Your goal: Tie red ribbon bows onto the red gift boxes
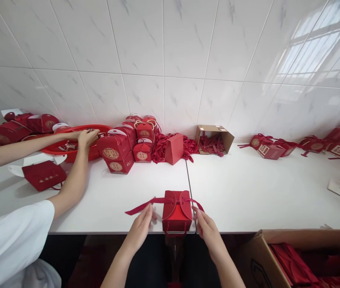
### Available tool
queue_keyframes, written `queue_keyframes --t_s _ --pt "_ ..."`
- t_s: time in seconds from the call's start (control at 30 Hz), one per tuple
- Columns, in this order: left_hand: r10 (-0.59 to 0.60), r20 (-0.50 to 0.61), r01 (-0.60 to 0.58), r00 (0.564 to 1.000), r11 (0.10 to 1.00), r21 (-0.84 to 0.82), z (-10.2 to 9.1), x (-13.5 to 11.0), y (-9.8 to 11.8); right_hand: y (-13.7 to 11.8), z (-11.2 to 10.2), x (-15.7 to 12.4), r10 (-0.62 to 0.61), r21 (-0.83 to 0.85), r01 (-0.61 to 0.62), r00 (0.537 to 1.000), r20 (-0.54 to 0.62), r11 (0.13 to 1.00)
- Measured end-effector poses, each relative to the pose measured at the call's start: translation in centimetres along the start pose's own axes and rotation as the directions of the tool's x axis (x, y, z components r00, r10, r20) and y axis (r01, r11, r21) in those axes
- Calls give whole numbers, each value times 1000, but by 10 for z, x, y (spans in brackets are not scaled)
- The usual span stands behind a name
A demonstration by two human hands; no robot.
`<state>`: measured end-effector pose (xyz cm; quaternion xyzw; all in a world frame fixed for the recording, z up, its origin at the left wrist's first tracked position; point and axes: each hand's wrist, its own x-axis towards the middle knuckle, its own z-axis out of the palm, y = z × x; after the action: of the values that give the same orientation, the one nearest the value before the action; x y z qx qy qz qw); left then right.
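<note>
A small red gift box (177, 219) stands at the table's front edge, its two rounded top flaps folded inward. A dark red ribbon (141, 207) runs through the slots in the flaps, and its tails stick out to both sides. Beside the box on the left is my left hand (140, 227), thumb up and fingers loosely bent, just below the longer tail. My right hand (208, 230) is at the box's right side, fingers apart, close to the shorter tail. Neither hand visibly grips anything. A thin cord handle (175, 233) hangs at the box's front.
Another person's arms (75, 172) reach into a red basin (98, 154) at left. Stacked red boxes (116, 152), a ribbon pile (159, 149), an upright red carton (174, 149) and a cardboard box of ribbons (228, 141) line the wall. A large carton (262, 240) stands at lower right.
</note>
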<state>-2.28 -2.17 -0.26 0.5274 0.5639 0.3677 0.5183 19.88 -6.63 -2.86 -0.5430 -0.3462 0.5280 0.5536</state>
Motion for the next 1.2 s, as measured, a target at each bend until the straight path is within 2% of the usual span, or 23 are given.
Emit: queue_keyframes --t_s 0.07,0.13,0.2,0.27,0.33,0.43,0.53,0.6,0.73,0.83,0.93,1.03,1.2 --pt "-61 -72 34 996 942 -334 5 7 2 1 2 7 93 335 -84 996 -14 939" --pt "-154 -87 70 984 791 -608 8 13 7 -1 2 13 137 592 -95 990 -26 800" --pt "-211 -88 76 974 662 -746 8 17 13 -7 0 18 150 718 -64 987 -57 693" --pt "-218 -126 34 968 610 -792 6 18 21 -17 -4 21 132 746 7 983 -127 666" --pt "-164 -185 -48 969 607 -793 3 18 30 -29 -8 22 76 699 103 972 -220 707" --pt "-8 -281 -207 960 659 -723 1 17 48 -50 -12 21 -94 513 265 938 -334 816" --pt "169 -382 -377 909 727 -574 3 14 71 -74 -9 20 -304 238 409 875 -378 881" --pt "280 -393 -454 876 754 -474 8 12 88 -91 -4 19 -412 69 464 837 -360 883" --pt "454 -259 -520 853 787 -333 19 10 117 -123 11 17 -545 -85 540 814 -201 837" --pt "523 -193 -558 830 772 -305 27 9 133 -140 24 14 -597 -110 587 797 -92 802" --pt "553 -172 -577 815 750 -324 32 8 143 -151 36 13 -604 -41 603 796 -31 797" --pt "573 -148 -586 806 737 -338 36 6 148 -156 45 16 -558 62 556 830 8 829" --pt "598 -46 -571 800 736 -364 34 2 149 -159 52 20 -445 10 445 893 63 895"
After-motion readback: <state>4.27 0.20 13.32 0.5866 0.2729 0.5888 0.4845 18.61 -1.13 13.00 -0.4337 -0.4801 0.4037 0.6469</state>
